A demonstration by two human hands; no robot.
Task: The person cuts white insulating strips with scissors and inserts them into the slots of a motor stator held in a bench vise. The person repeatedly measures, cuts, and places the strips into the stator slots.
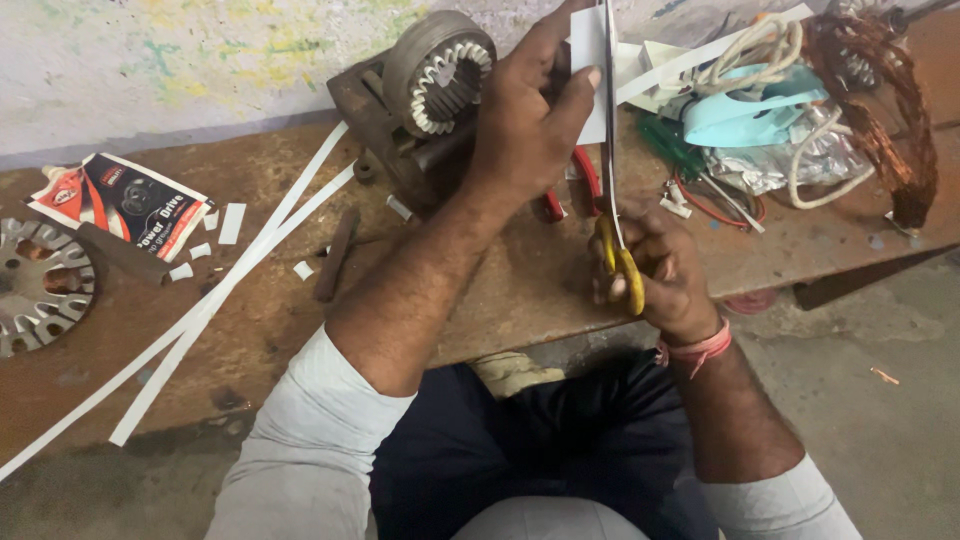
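Observation:
My left hand [530,110] pinches a strip of white paper [589,70] between thumb and fingers, held upright above the workbench. My right hand [660,270] grips yellow-handled scissors [620,262], their blades [608,120] pointing up along the paper's edge. A metal motor stator [440,75] with toothed slots sits just left of my left hand on a dark metal block. Red-handled pliers [585,180] lie on the bench under my hands.
Long white paper strips [230,280] and small cut pieces lie across the rusty bench [480,300]. A printed packet [125,200] and a slotted metal disc [40,285] sit at left. Copper wire coil [880,90], cords and plastic bags pile at right.

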